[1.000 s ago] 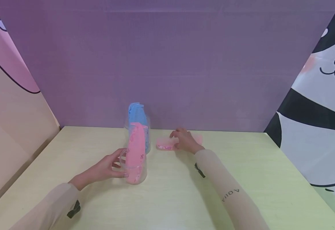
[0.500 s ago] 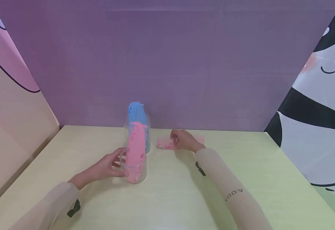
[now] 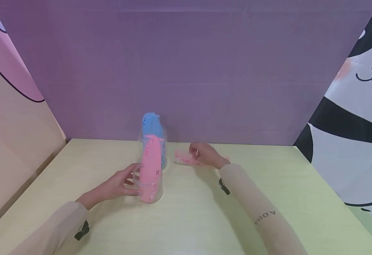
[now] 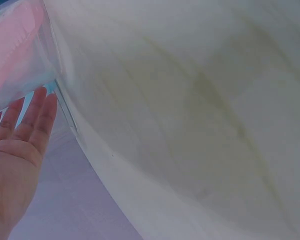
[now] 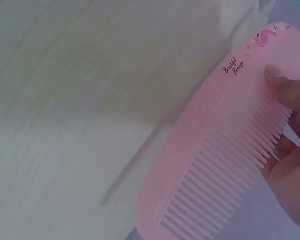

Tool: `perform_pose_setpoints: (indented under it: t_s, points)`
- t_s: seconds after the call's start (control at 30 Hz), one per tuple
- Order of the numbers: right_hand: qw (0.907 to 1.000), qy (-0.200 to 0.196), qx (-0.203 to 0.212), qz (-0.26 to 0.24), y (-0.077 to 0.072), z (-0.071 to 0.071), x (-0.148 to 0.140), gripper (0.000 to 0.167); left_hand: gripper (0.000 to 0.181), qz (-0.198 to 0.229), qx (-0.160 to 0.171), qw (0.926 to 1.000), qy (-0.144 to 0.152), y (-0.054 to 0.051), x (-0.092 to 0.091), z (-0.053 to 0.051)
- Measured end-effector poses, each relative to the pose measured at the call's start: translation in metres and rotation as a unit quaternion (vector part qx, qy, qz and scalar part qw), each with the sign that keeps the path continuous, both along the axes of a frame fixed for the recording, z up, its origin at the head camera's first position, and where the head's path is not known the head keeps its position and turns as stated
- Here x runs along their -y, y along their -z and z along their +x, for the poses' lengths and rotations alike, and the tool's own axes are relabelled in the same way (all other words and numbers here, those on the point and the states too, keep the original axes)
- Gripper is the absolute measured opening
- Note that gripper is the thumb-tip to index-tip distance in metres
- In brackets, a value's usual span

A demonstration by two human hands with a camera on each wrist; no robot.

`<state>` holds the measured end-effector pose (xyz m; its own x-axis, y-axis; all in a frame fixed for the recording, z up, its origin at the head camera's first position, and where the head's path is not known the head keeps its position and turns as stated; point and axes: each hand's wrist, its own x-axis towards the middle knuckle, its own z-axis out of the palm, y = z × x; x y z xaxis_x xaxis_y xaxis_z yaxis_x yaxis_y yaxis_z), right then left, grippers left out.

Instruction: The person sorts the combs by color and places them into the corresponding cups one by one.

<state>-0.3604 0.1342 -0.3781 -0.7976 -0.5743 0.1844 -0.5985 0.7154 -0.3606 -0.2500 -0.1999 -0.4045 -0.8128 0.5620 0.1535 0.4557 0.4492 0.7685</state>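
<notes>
My left hand [image 3: 118, 185] holds the side of a clear plastic cup [image 3: 155, 195], thumb at the front and fingers farther back. A pink comb [image 3: 151, 163] stands upright in that cup, its upper part sticking out. Directly behind is a second clear cup [image 3: 165, 157] with blue combs [image 3: 151, 124] standing in it. Farther right, my right hand [image 3: 206, 154] pinches another pink comb [image 5: 190, 165] by its toothed part, near one end. The right wrist view shows its flamingo print and lettering, with the thumb on the face and the fingers behind the teeth.
A pale wood-look table [image 3: 186, 226] lies under both hands. A purple backdrop [image 3: 186, 71] rises at its far edge. On the right hangs a panda-print panel [image 3: 358, 141], on the left a pink and beige one [image 3: 16, 124].
My right fingers have closed on the pink comb on the table. That comb has tilted and shifted slightly right. The left hand and both cups stay in place.
</notes>
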Motion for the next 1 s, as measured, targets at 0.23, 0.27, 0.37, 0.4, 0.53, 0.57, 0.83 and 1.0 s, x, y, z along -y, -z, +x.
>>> perform_pose_setpoints:
  t_s: [0.23,0.27,0.37,0.4,0.53,0.57,0.83,1.0]
  points:
    - [0.9982,0.014,0.027,-0.052,-0.01,0.004,-0.001,0.03,0.081,0.002,-0.004,1.0,0.007,0.0,0.0,0.001]
    - [0.9974,0.015,0.03,-0.064,-0.012,0.004,-0.002,0.031,0.081,0.003,-0.004,1.0,0.008,0.0,0.0,0.001]
    - [0.995,0.02,0.024,-0.095,-0.016,0.006,-0.004,0.03,0.081,0.005,-0.005,1.0,0.006,-0.001,0.0,0.002]
    - [0.9943,0.024,0.021,-0.102,-0.018,0.007,-0.004,0.029,0.08,0.005,-0.006,1.0,0.006,-0.001,0.0,0.002]
    - [0.9895,0.045,0.008,-0.137,-0.023,0.01,-0.006,0.026,0.081,0.007,-0.004,0.9999,0.006,-0.002,-0.001,0.002]
    - [0.988,0.052,0.008,-0.145,-0.024,0.01,-0.006,0.027,0.081,0.007,-0.004,0.9999,0.007,-0.002,0.0,0.002]
    - [0.9674,0.082,0.026,-0.238,-0.035,0.014,-0.004,0.027,0.083,0.004,-0.001,1.0,0.006,0.0,0.0,0.001]
    - [0.9415,0.092,0.042,-0.321,-0.041,0.021,0.001,0.028,0.081,0.005,-0.013,0.9999,0.009,0.0,0.0,0.001]
